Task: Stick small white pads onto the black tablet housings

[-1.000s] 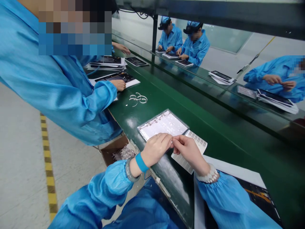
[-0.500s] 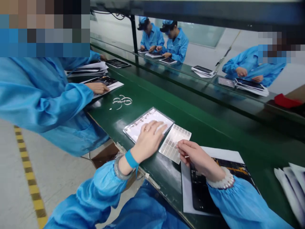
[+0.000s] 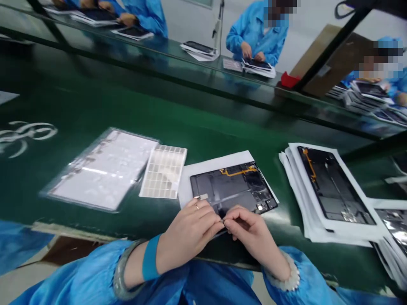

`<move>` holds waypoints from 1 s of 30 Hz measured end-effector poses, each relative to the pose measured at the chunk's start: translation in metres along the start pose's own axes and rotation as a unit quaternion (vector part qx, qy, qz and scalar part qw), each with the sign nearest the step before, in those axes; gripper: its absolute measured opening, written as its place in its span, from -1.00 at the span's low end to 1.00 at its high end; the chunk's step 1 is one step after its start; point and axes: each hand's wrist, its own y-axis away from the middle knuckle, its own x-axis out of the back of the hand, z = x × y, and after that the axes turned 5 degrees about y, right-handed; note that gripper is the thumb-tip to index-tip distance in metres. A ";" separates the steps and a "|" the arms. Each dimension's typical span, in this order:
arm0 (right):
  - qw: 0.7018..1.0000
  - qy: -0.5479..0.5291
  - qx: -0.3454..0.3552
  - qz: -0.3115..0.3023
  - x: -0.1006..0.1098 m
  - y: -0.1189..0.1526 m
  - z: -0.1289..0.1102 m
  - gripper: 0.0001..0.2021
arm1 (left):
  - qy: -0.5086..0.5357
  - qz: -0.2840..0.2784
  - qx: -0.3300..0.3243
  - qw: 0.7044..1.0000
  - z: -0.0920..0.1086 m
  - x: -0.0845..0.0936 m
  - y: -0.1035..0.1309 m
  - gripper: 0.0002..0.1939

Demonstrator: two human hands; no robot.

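A black tablet-like housing (image 3: 235,186) with an orange flex strip lies on a white sheet (image 3: 222,162). Over its near edge, my left hand (image 3: 193,226) has its fingers pressed together, a small pale piece by its fingertips. Touching or almost touching it, my right hand (image 3: 251,231) is closed in a pinch; something tiny sits between the two hands' fingertips, too small to name. Left of the housing lies a sheet of pale rectangular stickers (image 3: 163,171). Beside that is a clear sleeve (image 3: 108,169) with a white sheet and small parts.
A stack of white sheets (image 3: 297,203) with another black housing (image 3: 333,186) stands at the right. White curled strips (image 3: 28,133) lie at the far left. Beyond the glass-like divider, people in blue work at a bench near a red object (image 3: 289,79) and cardboard (image 3: 337,55).
The view has swung right. My left hand has moved from the clear sleeve to the housing, and my right hand from the sticker sheet to the housing. Both hands are now together.
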 end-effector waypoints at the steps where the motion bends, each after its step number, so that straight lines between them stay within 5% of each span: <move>1: 1.000 0.000 0.002 0.011 0.002 0.006 0.004 -0.79 | 0.014 -0.013 -0.001 1.000 0.002 -0.006 -0.002 -0.68; 8: 0.996 0.066 0.024 0.051 0.045 0.023 0.013 -0.80 | -0.046 -0.044 -0.038 0.997 0.012 -0.025 -0.017 -0.64; 11: 0.975 0.194 0.030 0.102 0.081 0.017 0.022 -0.81 | -0.103 -0.070 -0.071 0.990 0.011 -0.032 -0.023 -0.63; 14: 0.946 0.312 0.033 0.081 0.102 0.008 0.033 -0.81 | -0.141 -0.115 -0.099 0.978 0.006 -0.041 -0.026 -0.69; 24: 0.875 0.479 0.055 -0.047 0.103 -0.009 0.028 -0.82 | -0.156 -0.129 -0.097 0.974 -0.001 -0.050 -0.028 -0.75; 30: 0.761 0.644 0.071 -0.028 0.088 -0.010 0.014 -0.84 | -0.168 -0.160 -0.102 0.967 0.001 -0.051 -0.035 -0.71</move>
